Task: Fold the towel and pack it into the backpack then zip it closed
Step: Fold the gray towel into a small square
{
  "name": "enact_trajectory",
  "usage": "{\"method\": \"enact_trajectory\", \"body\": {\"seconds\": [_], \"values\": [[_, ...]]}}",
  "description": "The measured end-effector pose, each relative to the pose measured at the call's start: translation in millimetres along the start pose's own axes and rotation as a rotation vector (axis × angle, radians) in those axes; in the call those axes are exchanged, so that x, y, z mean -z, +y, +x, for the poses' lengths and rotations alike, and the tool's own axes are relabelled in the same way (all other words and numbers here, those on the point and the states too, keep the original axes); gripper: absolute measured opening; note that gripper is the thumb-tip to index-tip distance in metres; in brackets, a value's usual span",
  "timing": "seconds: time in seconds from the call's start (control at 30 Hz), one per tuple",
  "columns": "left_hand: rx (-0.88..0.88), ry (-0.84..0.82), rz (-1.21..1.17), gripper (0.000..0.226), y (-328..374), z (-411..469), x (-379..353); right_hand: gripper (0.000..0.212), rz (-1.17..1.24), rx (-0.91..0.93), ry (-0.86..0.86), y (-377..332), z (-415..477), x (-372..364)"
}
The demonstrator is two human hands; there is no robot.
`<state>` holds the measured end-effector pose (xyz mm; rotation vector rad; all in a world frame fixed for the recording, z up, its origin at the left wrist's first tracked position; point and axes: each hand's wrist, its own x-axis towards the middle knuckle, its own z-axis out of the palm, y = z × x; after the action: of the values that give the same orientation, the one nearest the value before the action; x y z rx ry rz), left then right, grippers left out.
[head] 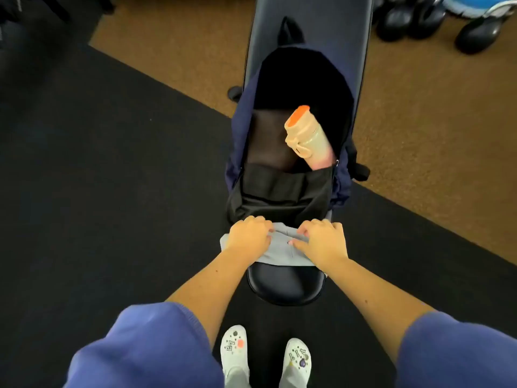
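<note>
One navy backpack (242,127) lies on one dark padded bench (285,284) in the middle of the scene. One bottle with an orange cap (307,138) is inside it. One grey towel (279,252) is at the bench's near end. There are two bare hands, the left hand (247,236) and the right hand (321,239). Two blue sleeves show, the left sleeve (145,345) and the right sleeve (458,351). Nearest are two white clogs, the left clog (234,348) and the right clog (298,357). Far right are several dark rounded objects (475,32), too blurred to count.
</note>
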<state>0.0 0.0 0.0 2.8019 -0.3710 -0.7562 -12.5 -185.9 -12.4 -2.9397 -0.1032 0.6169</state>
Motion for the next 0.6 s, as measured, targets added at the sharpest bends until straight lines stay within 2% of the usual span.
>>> {"method": "enact_trajectory", "body": {"seconds": [0.13,0.27,0.37,0.47,0.6], "values": [[0.008,-0.015,0.048,0.031,3.2,4.7,-8.6,0.041,-0.081,0.005,-0.031,-1.5,8.2,-12.3],[-0.021,0.025,0.052,0.033,9.7,7.2,-7.5,0.026,-0.113,-0.002,-0.018,-0.6,13.6,-16.8],[-0.038,0.025,0.015,0.038,8.5,11.0,-8.5,0.015,0.083,-0.037,-0.093,1.2,14.0,-14.9],[-0.021,-0.039,-0.005,0.056,11.9,9.6,0.1,0.007,0.330,-0.053,-0.189,4.6,7.4,-1.1],[-0.030,-0.072,0.058,0.044,15.4,4.7,24.5,0.003,0.456,0.027,-0.181,0.1,-1.1,35.4]]}}
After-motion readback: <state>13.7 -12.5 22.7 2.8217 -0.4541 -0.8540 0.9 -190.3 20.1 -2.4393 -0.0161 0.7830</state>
